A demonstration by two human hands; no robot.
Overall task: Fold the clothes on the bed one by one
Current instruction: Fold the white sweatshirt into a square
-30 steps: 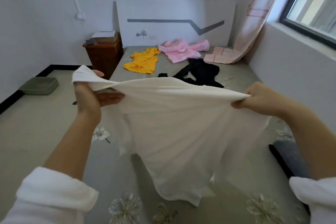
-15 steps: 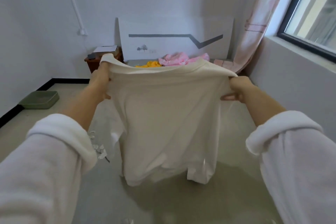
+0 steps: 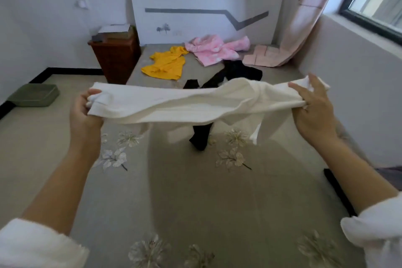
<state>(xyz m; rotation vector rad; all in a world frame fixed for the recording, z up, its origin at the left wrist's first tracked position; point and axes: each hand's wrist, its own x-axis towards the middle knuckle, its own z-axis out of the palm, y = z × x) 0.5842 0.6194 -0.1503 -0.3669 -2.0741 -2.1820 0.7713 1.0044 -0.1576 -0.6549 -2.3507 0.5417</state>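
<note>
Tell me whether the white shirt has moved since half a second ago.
Yes: the white shirt dropped lower, clear of the yellow top it mostly covered before.

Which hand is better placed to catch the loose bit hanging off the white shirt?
Likely the right hand: the loose bit hangs close beside it, while the left hand grips the shirt at its far end.

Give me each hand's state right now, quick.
Left hand: closed, gripping one end of the white garment.
Right hand: closed, gripping the garment's other end, which is bunched in its fingers.
</note>
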